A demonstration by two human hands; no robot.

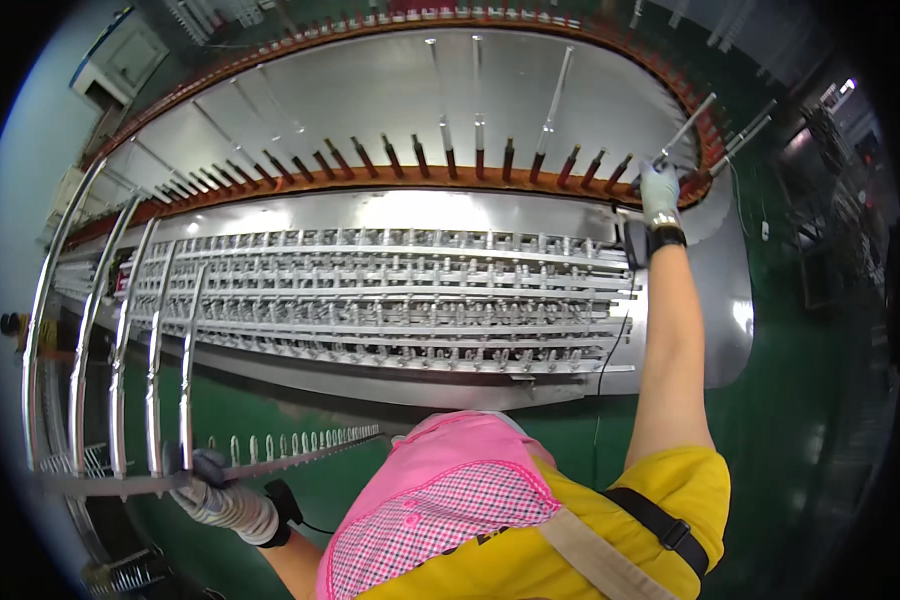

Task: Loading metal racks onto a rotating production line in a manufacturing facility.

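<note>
My left hand (215,492), in a grey work glove, is closed around a long flat metal bar (270,462) with a row of upright prongs, held low at the lower left. My right hand (659,193), in a white glove, is stretched far forward and grips a thin metal rod (686,128) at the right end of a curved copper-coloured rail (370,178). Along that rail stand several metal rods (479,140) with dark red sleeves. A black band and a small black device sit at my right wrist (638,243).
A wide steel machine bed (390,290) with many rows of small metal fixtures lies below the rail. Curved chrome bars (120,340) run down the left side. The floor (790,400) is green. My pink apron and yellow shirt fill the lower middle.
</note>
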